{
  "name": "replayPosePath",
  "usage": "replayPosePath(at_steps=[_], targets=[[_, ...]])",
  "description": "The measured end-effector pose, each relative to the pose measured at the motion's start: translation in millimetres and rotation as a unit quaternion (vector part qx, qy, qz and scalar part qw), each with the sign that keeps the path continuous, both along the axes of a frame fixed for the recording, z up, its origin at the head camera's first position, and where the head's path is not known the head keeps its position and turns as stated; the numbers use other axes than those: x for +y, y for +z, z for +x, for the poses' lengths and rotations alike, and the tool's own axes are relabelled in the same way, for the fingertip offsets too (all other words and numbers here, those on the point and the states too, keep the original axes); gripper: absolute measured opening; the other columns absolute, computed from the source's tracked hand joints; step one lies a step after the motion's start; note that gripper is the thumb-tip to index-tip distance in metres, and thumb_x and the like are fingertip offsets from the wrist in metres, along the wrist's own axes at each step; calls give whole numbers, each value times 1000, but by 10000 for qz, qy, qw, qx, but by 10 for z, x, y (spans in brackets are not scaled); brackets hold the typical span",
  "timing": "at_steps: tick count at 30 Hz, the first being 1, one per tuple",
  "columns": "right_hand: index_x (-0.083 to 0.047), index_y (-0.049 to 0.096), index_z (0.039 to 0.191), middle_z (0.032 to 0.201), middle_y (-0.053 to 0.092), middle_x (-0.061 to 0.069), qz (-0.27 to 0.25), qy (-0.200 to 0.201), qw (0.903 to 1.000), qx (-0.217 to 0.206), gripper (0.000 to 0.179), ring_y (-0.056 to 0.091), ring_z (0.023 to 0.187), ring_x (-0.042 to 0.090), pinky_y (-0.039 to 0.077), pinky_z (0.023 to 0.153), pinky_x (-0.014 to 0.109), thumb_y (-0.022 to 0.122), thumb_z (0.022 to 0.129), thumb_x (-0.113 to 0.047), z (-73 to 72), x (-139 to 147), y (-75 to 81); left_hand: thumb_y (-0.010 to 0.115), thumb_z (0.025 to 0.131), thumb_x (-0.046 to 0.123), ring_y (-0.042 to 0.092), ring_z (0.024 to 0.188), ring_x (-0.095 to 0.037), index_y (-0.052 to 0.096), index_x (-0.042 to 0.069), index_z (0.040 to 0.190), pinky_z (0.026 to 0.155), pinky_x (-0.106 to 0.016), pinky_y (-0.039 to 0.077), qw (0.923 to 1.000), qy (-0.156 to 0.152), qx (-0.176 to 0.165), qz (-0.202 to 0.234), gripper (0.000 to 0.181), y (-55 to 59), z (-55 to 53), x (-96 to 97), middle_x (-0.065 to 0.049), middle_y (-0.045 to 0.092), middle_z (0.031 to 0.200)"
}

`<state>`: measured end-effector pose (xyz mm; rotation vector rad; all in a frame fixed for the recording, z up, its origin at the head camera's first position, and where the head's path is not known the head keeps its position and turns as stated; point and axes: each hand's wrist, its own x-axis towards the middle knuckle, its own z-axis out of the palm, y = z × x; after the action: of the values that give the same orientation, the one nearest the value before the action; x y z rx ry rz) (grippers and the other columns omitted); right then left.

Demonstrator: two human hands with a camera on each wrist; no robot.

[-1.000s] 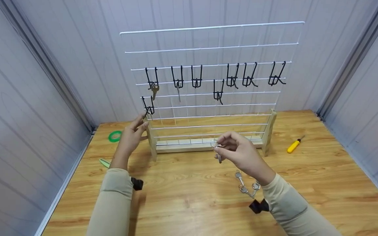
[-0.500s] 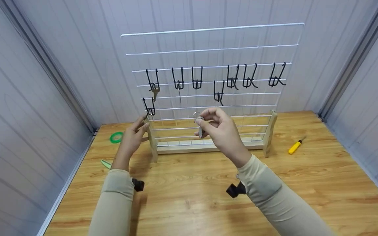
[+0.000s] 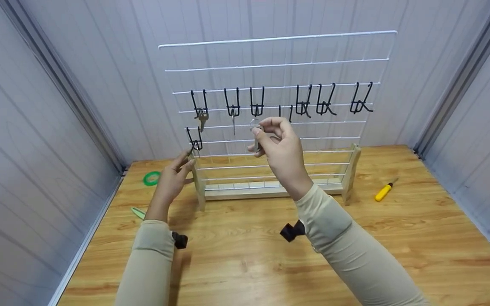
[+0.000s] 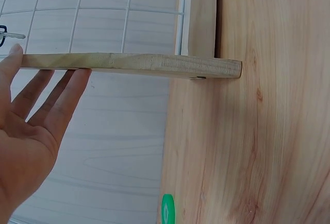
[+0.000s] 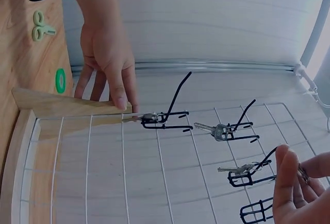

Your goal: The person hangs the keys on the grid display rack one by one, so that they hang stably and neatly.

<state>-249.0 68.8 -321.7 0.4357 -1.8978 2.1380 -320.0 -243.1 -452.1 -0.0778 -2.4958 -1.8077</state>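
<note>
A white wire rack (image 3: 277, 39) with black hooks stands on wooden side posts. My left hand (image 3: 172, 176) holds the left wooden post (image 4: 139, 62) near its top, thumb on one side and fingers on the other. My right hand (image 3: 283, 157) pinches a silver key (image 3: 257, 145) with a ring (image 3: 254, 122) standing up from the fingertips. It is just below and in front of the third black hook (image 3: 257, 102) of the upper row. Keys hang on the first two upper hooks, including a brassy key (image 3: 203, 121), and on the lower left hook (image 5: 167, 123).
Several other black hooks (image 3: 324, 100) hang further right, one partly behind my right hand. A green tape roll (image 3: 152, 178) and pale green scissors (image 5: 40, 28) lie at left. A yellow screwdriver (image 3: 383, 192) lies at right. My right forearm covers the loose keys.
My right hand has carried the key up and left from low in front of the rack to below the third hook. My left hand has stayed on the post.
</note>
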Motion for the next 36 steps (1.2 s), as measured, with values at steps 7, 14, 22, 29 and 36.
replayPosePath(at_steps=[7,14,22,29,36], targets=[[-2,58,123,112,71,13,-435,-257,9987,-76,23,76,71,19,68,64,29,70,104,-8,-62,-29,52,57,112,35,50,151,-43,40,25,167,108,-49,63,10000,0,-12,-54,58,18,9,18,-25,36,172],[-2,56,126,117,70,14,-358,-314,9983,-344,24,77,74,20,70,66,31,67,106,-8,-140,-25,63,57,113,33,48,152,-44,41,23,167,112,-53,60,10000,-76,-22,58,57,37,20,28,-25,33,173],[-2,49,139,140,63,17,-37,-201,9978,-633,36,75,99,24,71,78,31,63,106,-5,-168,-31,49,56,113,32,46,153,-45,38,21,168,112,-55,60,9999,-71,-59,104,59,32,13,21,-26,30,174],[-10,34,161,169,39,13,905,52,9934,-703,60,57,142,35,66,103,38,62,109,-18,-117,-6,4,57,113,32,46,153,-45,40,20,167,111,-54,60,9999,-54,-22,151,58,7,10,4,-28,31,173],[-15,30,166,173,34,5,1505,122,9863,-668,67,48,151,33,53,123,45,62,109,-28,36,118,-54,56,112,35,47,153,-43,40,22,167,110,-51,61,10000,-31,-12,12,58,-7,5,-9,-26,32,173]])
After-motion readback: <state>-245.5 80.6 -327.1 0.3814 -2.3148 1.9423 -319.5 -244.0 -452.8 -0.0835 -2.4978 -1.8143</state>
